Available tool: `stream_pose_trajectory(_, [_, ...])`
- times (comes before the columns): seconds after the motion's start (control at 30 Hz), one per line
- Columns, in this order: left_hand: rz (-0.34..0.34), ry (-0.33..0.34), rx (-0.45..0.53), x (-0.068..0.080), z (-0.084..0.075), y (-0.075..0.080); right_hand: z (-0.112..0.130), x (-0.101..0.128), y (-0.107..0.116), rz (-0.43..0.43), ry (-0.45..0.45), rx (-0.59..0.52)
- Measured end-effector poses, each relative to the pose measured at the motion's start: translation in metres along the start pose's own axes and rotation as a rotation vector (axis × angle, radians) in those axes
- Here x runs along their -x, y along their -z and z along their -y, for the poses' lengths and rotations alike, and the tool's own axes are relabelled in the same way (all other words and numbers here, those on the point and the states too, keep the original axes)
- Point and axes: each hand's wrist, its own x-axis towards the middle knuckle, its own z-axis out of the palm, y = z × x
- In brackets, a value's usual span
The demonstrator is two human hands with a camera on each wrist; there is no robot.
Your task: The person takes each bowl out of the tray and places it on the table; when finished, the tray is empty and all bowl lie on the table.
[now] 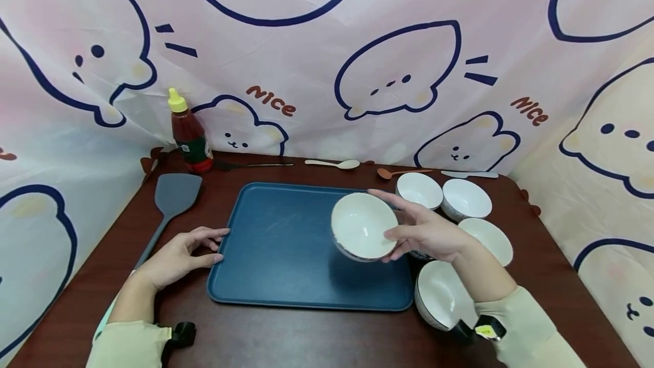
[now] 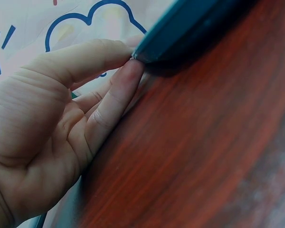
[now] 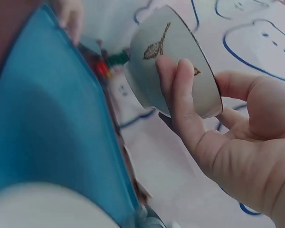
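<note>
A blue rectangular tray [image 1: 286,243] lies on the dark wooden table. At its left edge, my left hand [image 1: 181,257] pinches the rim between thumb and fingertips; the left wrist view shows those fingertips [image 2: 130,71] meeting at the tray's edge. Above the tray's right half, my right hand [image 1: 429,231] grips a white bowl [image 1: 360,223], thumb over the rim and fingers around the outside. A brown leaf pattern marks this bowl's outer wall in the right wrist view. Beside the tray on the right stand several more white bowls [image 1: 467,197], some partly hidden by the right arm.
A grey spatula [image 1: 176,192] lies left of the tray, near a red sauce bottle [image 1: 190,135] with a yellow cap. Along the back edge are a dark fork [image 1: 255,164], a white spoon [image 1: 337,163], a brown spoon [image 1: 393,173] and a white knife [image 1: 470,174]. Printed cloth hangs behind.
</note>
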Motion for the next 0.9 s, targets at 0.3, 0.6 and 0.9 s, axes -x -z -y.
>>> stream_pose_trajectory(0.3, [0.000, 0.004, 0.010, -0.001, 0.001, 0.000, -0.003, 0.053, 0.043, 0.026, 0.025, 0.031])
stream_pose_trajectory(0.6, [0.001, 0.003, 0.000, -0.003, 0.002, -0.002, -0.020, 0.117, 0.084, 0.080, 0.042, 0.007])
stream_pose_trajectory(0.9, [-0.003, 0.009, 0.009, -0.002, 0.002, -0.001, -0.032, 0.168, 0.113, 0.083, -0.043, 0.045])
